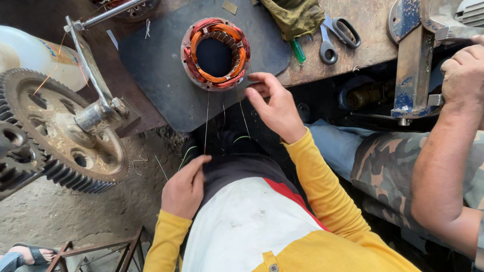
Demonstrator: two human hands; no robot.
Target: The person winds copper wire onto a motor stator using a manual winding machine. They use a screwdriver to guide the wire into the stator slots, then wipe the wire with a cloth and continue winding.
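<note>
From the toothed, rusty gear wheel (57, 133) on my left I move in to my left hand (185, 186), fingers pinched shut on a thin thread (206, 124) drawn taut from the motor stator (215, 54), a round steel ring packed with glossy copper windings that lies flat on a dark mat (157, 74) at the bench edge. My right hand (274, 108) touches the stator's near rim, fingertips nipping another strand, so I judge the coil lacing is mid-way and the next pull wants even tension. Farther right lie scissors (335, 36), and a co-worker's hand (470, 71) grips a chipped blue metal bracket (413, 63).
</note>
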